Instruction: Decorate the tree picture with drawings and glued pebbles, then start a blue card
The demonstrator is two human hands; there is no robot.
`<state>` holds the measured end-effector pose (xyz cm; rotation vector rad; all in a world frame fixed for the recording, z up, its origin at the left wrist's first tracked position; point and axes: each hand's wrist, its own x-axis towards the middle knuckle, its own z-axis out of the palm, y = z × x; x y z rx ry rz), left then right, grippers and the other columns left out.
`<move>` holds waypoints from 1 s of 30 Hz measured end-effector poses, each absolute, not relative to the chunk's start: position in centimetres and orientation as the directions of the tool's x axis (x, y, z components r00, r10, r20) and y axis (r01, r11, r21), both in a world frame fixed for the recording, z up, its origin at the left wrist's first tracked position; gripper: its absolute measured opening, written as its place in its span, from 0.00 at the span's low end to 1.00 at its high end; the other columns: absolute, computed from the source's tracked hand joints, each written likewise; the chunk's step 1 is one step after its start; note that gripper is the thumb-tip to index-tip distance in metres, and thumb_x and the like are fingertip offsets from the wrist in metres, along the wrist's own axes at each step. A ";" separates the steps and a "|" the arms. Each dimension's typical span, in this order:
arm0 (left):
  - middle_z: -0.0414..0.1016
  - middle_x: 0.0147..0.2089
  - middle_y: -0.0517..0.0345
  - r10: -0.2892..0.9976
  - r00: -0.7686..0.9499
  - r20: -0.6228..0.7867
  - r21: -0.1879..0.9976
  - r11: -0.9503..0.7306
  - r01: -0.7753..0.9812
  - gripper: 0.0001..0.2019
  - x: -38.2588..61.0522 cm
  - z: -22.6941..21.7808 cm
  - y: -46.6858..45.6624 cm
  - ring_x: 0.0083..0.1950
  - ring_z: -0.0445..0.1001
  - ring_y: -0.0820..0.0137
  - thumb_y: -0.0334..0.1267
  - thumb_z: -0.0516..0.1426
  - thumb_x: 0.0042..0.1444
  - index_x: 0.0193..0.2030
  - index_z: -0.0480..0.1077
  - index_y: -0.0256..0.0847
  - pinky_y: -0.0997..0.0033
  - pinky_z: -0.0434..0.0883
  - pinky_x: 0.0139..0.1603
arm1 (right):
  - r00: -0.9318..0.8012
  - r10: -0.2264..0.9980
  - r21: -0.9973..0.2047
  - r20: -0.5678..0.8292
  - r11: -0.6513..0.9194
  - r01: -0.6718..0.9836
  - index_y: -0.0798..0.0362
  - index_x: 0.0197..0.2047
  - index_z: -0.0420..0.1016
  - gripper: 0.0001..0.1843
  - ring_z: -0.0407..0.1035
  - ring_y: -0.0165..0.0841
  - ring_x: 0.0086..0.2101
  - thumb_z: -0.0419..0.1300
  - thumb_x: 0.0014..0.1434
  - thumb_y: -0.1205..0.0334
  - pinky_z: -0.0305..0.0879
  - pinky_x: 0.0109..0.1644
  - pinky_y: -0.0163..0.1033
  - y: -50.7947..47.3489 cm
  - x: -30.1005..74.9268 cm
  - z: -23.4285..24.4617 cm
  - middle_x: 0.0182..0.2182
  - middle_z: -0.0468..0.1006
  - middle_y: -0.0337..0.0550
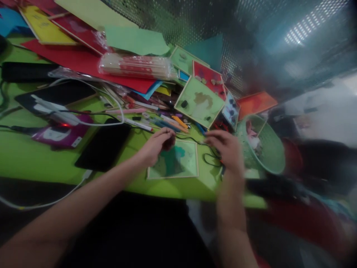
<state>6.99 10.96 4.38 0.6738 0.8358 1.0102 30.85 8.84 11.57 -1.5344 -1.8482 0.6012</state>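
one left hand (161, 143) over picture (185, 163); pack label (136, 69) blurred

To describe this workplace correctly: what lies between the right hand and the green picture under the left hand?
Between the right hand and the green picture, the head view shows a dark cable loop on the tabletop.

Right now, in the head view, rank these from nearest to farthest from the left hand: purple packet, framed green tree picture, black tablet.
From the left hand:
1. Framed green tree picture: just below the hand and to its right in the view.
2. Black tablet: off to its left.
3. Purple packet: farther left, past the tablet.
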 end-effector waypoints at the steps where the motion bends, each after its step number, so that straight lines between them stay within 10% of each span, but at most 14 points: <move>1: 0.68 0.25 0.62 0.909 0.284 -0.305 0.800 0.406 -0.442 0.04 6.9 4.5 11.0 0.23 0.63 0.76 0.35 0.56 0.57 0.32 0.67 0.39 0.78 0.58 0.23 | -0.122 0.976 -0.631 0.181 0.210 0.747 0.47 0.45 0.84 0.09 0.78 0.38 0.38 0.63 0.65 0.59 0.74 0.46 0.43 10.2 30.4 11.0 0.40 0.85 0.42; 7: 0.72 0.27 0.60 0.891 0.281 -0.356 0.776 0.450 -0.442 0.01 6.6 4.9 11.3 0.24 0.67 0.75 0.32 0.55 0.53 0.32 0.65 0.41 0.77 0.62 0.25 | -0.148 0.987 -0.252 0.063 0.159 0.954 0.51 0.46 0.84 0.12 0.76 0.44 0.49 0.60 0.63 0.66 0.68 0.55 0.47 17.1 28.1 6.2 0.47 0.84 0.49; 13: 0.73 0.28 0.60 0.883 0.312 -0.350 0.754 0.464 -0.466 0.01 6.5 5.0 11.3 0.26 0.67 0.74 0.32 0.53 0.51 0.31 0.64 0.41 0.76 0.63 0.26 | -0.114 0.992 -0.220 0.054 0.123 0.968 0.53 0.45 0.80 0.11 0.74 0.42 0.45 0.61 0.59 0.68 0.68 0.49 0.45 18.5 27.6 4.2 0.44 0.82 0.50; 19: 0.66 0.26 0.62 0.902 0.316 -0.295 0.795 0.415 -0.442 0.05 6.8 4.3 11.3 0.23 0.61 0.76 0.36 0.54 0.56 0.30 0.65 0.41 0.74 0.62 0.25 | -0.013 0.994 -0.527 0.111 0.070 0.847 0.52 0.38 0.79 0.07 0.73 0.36 0.33 0.65 0.53 0.65 0.69 0.44 0.43 16.9 28.0 5.8 0.34 0.82 0.41; 24: 0.60 0.25 0.65 0.912 0.348 -0.217 0.897 0.327 -0.296 0.12 7.4 4.0 10.8 0.24 0.56 0.75 0.47 0.57 0.62 0.38 0.71 0.39 0.75 0.55 0.23 | -0.055 0.994 -0.919 0.093 0.107 0.380 0.51 0.37 0.78 0.13 0.73 0.33 0.33 0.72 0.49 0.57 0.70 0.42 0.41 13.0 26.5 7.2 0.32 0.81 0.38; 30: 0.58 0.26 0.64 0.914 0.404 -0.035 0.981 0.109 -0.163 0.15 7.4 3.8 10.3 0.28 0.56 0.73 0.50 0.53 0.66 0.34 0.64 0.42 0.72 0.56 0.27 | -0.020 0.985 -0.914 0.169 0.164 0.370 0.50 0.35 0.79 0.12 0.68 0.31 0.31 0.73 0.51 0.56 0.67 0.37 0.38 10.4 24.6 6.6 0.32 0.77 0.38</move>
